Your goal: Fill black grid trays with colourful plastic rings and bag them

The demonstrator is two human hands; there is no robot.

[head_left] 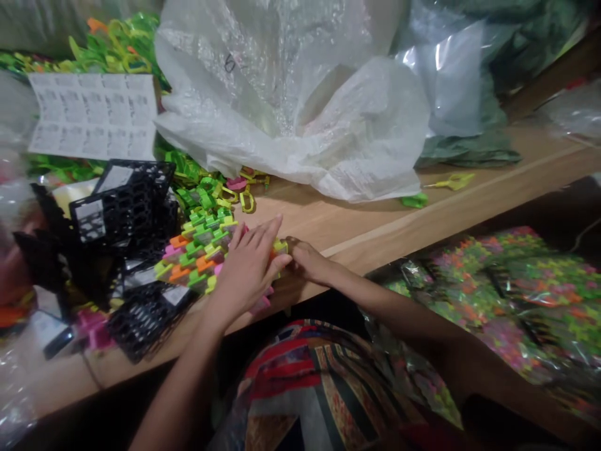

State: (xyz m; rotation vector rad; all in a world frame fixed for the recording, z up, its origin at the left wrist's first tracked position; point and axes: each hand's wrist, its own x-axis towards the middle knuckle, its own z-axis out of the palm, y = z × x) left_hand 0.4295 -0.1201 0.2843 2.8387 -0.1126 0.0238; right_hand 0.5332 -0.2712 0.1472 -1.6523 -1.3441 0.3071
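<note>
A set of coloured plastic pieces [200, 250], green, orange, yellow and pink, lies in packed rows on the wooden table near its front edge. Across its right part rests my left hand [251, 254], fingers stretched out flat and thumb apart. My right hand [305, 258] is at the right end of the set, with its fingers curled against that edge; its fingertips are partly hidden. Whatever holds the rows together underneath is covered. Just left of the set are stacked black lattice trays [126, 207] with white labels. Loose green and yellow plastic pieces [206, 188] lie behind it.
A large white plastic sack [291, 125] spreads over the back of the table [375, 228]. A sheet of printed labels [94, 116] sits at back left. Yellow-handled scissors or a similar tool [453, 181] lie at right. Bagged coloured packs [516, 294] are below the table edge.
</note>
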